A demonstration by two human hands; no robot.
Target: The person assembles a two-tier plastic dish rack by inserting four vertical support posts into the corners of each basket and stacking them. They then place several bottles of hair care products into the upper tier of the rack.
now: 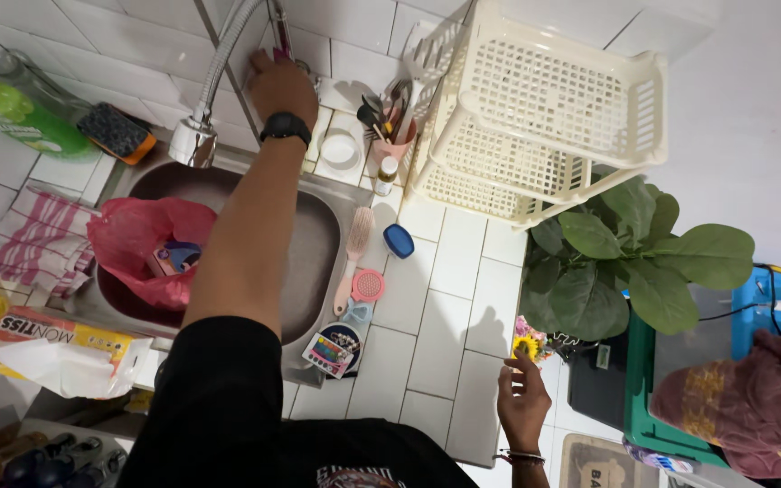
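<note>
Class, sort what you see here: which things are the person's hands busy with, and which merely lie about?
In hand:
- left hand on the tap handle at the white tiled wall
- flexible metal tap hose
- steel sink
- right hand at the small yellow flower

Lying about:
- pink hairbrush
- cream plastic rack
- green dish soap bottle
- leafy plant

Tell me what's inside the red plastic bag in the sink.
The red plastic bag sits in the left of the steel sink, mouth open. A small pink and blue package shows inside. Whatever lies beneath it is hidden by the bag's folds and the person's arm.
</note>
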